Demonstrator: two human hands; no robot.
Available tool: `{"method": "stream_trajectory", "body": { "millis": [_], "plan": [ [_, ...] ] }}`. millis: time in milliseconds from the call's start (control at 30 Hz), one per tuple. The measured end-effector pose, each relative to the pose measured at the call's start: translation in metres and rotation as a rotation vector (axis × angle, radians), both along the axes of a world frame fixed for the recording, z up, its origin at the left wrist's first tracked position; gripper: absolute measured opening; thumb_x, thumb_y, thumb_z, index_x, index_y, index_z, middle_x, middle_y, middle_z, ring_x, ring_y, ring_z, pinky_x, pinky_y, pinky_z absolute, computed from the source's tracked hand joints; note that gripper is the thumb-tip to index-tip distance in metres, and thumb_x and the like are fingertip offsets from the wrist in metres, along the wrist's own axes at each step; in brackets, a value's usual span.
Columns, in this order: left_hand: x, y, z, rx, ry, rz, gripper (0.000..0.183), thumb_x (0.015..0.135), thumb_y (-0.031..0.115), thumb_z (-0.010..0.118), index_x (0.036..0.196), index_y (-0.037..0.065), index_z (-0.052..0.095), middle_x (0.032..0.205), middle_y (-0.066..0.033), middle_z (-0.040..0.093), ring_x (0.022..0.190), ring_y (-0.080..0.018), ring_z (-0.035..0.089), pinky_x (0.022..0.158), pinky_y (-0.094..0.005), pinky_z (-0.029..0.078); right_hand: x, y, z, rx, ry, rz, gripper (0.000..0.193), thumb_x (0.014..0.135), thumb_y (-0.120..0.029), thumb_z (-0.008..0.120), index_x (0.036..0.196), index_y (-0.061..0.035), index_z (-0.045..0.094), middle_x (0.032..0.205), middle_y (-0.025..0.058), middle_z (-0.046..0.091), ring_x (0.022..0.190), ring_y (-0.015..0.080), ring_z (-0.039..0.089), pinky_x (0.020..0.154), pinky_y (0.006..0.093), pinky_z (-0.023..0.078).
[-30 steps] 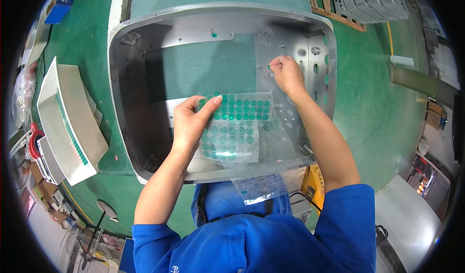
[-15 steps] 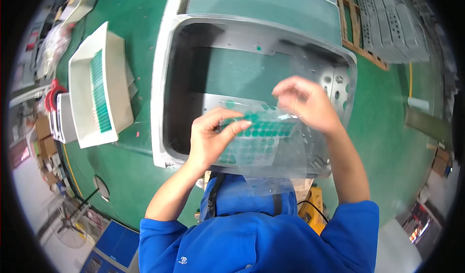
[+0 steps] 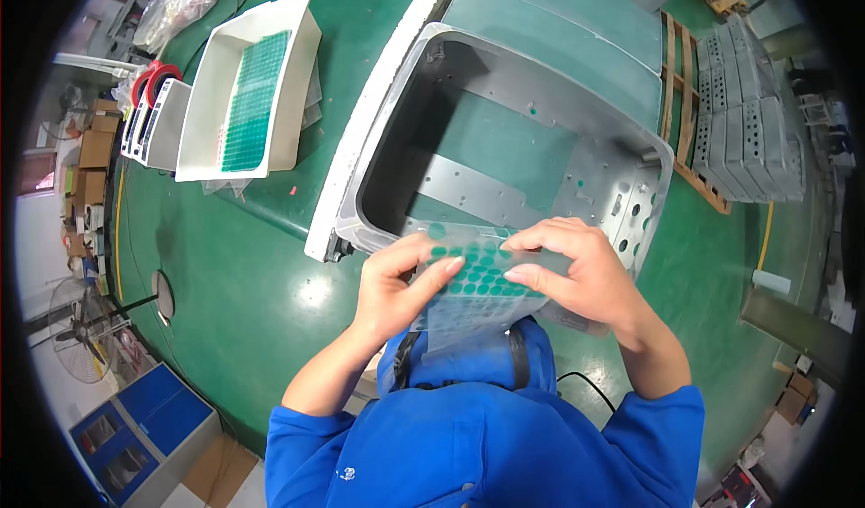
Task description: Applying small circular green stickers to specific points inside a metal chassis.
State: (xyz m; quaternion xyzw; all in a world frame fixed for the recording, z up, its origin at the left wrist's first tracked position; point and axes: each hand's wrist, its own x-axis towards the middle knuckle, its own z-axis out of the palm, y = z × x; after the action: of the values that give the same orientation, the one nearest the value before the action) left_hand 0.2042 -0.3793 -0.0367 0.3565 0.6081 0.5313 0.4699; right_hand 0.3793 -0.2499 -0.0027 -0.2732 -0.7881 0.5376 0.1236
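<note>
A clear sheet of green round stickers [image 3: 482, 283] hangs in front of me, over the near edge of a grey metal housing [image 3: 468, 179]. My left hand [image 3: 396, 283] pinches the sheet's left side between thumb and fingers. On the opposite side, my right hand [image 3: 581, 269] has its thumb and forefinger closed at the sheet's upper right edge. Whether a single sticker is lifted between those fingertips is too small to tell. Inside the housing, one green dot [image 3: 532, 109] sits on the far wall and another green dot [image 3: 580, 183] lies toward the right.
To the left stands a white bin [image 3: 302, 84] with sheets of green pieces inside. Grey perforated metal parts [image 3: 743, 111] are stacked beyond a wooden pallet [image 3: 682, 102] on the right. A standing fan [image 3: 81, 328] is at the lower left.
My right hand has come down from over the housing to the sticker sheet and closed at its edge. My view has turned, so the housing and white bin appear tilted and shifted.
</note>
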Motion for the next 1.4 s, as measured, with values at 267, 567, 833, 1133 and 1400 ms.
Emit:
{"method": "stream_trajectory", "body": {
  "millis": [267, 567, 833, 1133, 1400],
  "plan": [
    [-0.008, -0.055, -0.001, 0.037, 0.057, -0.032, 0.014, 0.073, 0.0, 0.067, 0.086, 0.0, 0.065, 0.079, -0.007, 0.061, 0.069, -0.0117, 0.053, 0.062, -0.0231, 0.041, -0.008, -0.056, -0.006, -0.021, -0.096, 0.005, 0.013, 0.073, -0.005, 0.067, 0.085, -0.0014, 0.065, 0.082, 0.0072, 0.064, 0.078, 0.0145, 0.058, 0.073, 0.0268, 0.044],
    [-0.004, -0.081, -0.032, -0.07, -0.029, -0.019, 0.012, 0.072, -0.004, 0.066, 0.084, -0.002, 0.064, 0.079, -0.0063, 0.059, 0.069, -0.0106, 0.052, 0.061, -0.0219, 0.04, -0.007, -0.089, -0.043, -0.152, 0.049, -0.136, 0.009, 0.076, -0.006, 0.064, 0.084, -0.0025, 0.063, 0.081, 0.005, 0.064, 0.076, 0.0176, 0.06, 0.069, 0.0292, 0.042],
    [0.007, -0.071, -0.051, -0.189, -0.193, 0.14, 0.007, 0.074, 0.0, 0.068, 0.078, -0.002, 0.062, 0.07, -0.0004, 0.054, 0.063, -0.0051, 0.046, 0.053, -0.0192, 0.033, -0.01, -0.072, -0.079, 0.379, 0.14, -0.059, 0.007, 0.075, 0.001, 0.06, 0.08, -0.0029, 0.057, 0.079, 0.0071, 0.062, 0.07, 0.0181, 0.058, 0.07, 0.029, 0.042],
    [0.01, -0.065, -0.067, -0.247, -0.178, 0.142, 0.009, 0.074, 0.001, 0.069, 0.079, -0.002, 0.062, 0.069, 0.0012, 0.051, 0.061, -0.0043, 0.044, 0.052, -0.0184, 0.031, -0.007, 0.042, -0.211, -0.017, -0.249, -0.368, 0.004, 0.077, -0.005, 0.059, 0.079, -0.0027, 0.056, 0.08, 0.008, 0.059, 0.072, 0.0187, 0.057, 0.068, 0.0297, 0.045],
    [0.016, -0.057, -0.076, -0.256, -0.232, 0.146, 0.01, 0.073, 0.0, 0.069, 0.081, -0.002, 0.062, 0.068, 0.0011, 0.051, 0.062, -0.0044, 0.045, 0.053, -0.0185, 0.033, -0.009, 0.044, -0.235, 0.157, -0.404, -0.259, 0.003, 0.075, -0.012, 0.058, 0.076, -0.0105, 0.059, 0.079, 0.005, 0.054, 0.08, 0.023, 0.052, 0.069, 0.0356, 0.043]
  ]
}}
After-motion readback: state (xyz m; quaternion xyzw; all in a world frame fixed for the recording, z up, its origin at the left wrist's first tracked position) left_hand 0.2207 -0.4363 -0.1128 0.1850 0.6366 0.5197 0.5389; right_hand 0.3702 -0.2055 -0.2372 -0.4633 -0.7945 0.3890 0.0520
